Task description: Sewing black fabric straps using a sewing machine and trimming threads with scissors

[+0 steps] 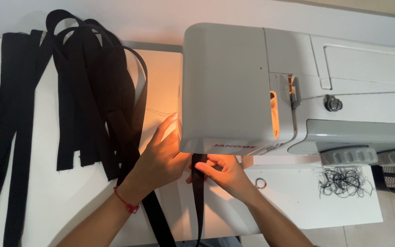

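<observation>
Straps of black webbing [88, 91] lie piled across the upper left of the white tabletop [60, 201]. At lower centre, the left hand [161, 158], a red thread bracelet [126, 202] on its wrist, lies flat with fingers spread, its grip wide, holding nothing. Just right, a narrow black strap [199, 201] runs under the white sewing machine [234, 87]; the right hand [222, 173] pinches it. Loose black thread [345, 180] sits tangled at lower right.

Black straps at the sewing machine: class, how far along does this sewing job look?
Done, apparently: a pile of black straps lies left of the sewing machine. In hand: both hands, left hand and right hand, guide one strap under it. What remains cannot be told.
</observation>
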